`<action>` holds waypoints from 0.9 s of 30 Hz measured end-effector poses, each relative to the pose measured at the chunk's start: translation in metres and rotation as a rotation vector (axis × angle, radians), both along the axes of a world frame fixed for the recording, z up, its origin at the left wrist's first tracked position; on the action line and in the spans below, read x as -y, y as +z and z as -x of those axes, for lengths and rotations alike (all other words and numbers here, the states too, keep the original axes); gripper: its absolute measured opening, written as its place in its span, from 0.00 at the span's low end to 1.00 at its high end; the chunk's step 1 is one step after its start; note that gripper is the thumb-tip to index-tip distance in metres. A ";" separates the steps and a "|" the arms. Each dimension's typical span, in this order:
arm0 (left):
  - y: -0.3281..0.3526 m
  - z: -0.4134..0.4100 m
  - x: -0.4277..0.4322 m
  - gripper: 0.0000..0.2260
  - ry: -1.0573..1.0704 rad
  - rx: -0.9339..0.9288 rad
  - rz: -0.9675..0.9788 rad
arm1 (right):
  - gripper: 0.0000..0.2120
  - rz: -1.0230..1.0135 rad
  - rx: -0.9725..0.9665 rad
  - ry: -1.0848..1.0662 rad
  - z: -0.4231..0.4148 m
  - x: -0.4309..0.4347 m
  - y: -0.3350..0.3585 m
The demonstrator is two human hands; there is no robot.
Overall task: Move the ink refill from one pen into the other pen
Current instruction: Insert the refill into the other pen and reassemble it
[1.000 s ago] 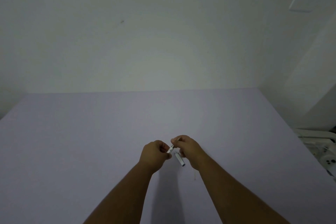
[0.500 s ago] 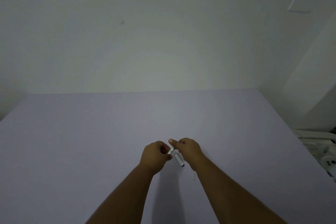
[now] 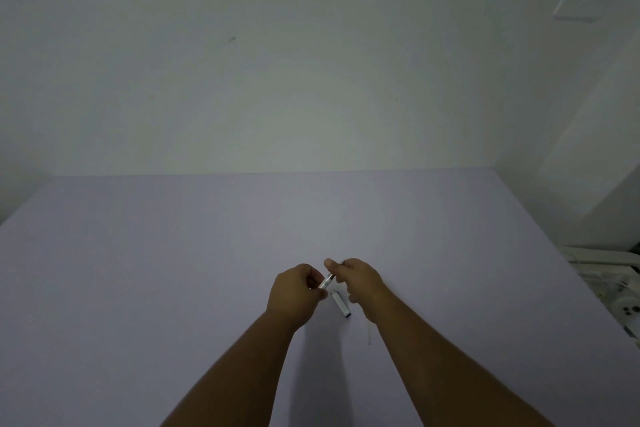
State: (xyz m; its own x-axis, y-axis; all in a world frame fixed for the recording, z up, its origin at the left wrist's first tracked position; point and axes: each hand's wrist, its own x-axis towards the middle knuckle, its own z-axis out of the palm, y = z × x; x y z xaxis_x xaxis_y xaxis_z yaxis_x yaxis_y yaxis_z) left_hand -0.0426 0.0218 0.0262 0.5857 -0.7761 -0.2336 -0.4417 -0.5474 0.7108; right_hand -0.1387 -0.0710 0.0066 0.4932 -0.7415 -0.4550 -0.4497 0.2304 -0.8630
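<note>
Both hands meet over the middle of the pale lilac table (image 3: 173,270). My left hand (image 3: 297,291) and my right hand (image 3: 356,277) each pinch one end of a short clear pen (image 3: 325,281), which slants between them; most of it is hidden by my fingers. Below the hands a white pen piece with a dark end (image 3: 341,304) lies on the table, just left of my right wrist. A thin pale stick (image 3: 368,334), perhaps a refill, lies beside my right forearm; it is too faint to identify.
White walls close the table at the back and right. Past the table's right edge stands a white device (image 3: 609,291) with cables.
My hands stay together on the pen and shift only slightly. The white pen piece on the table lies a little clearer of my right hand.
</note>
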 end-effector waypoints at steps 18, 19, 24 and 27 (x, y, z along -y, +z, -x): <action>-0.001 -0.002 0.010 0.08 -0.015 0.011 -0.034 | 0.05 -0.035 0.146 -0.122 -0.003 0.008 -0.010; -0.002 -0.001 0.010 0.07 -0.015 0.023 -0.036 | 0.06 -0.026 0.116 -0.121 -0.004 0.008 -0.009; -0.005 -0.001 0.009 0.07 -0.009 0.099 -0.063 | 0.10 -0.062 -0.033 -0.135 -0.015 0.009 -0.007; -0.006 -0.002 0.008 0.07 -0.022 0.131 -0.084 | 0.14 -0.074 -0.154 -0.153 -0.021 0.008 -0.006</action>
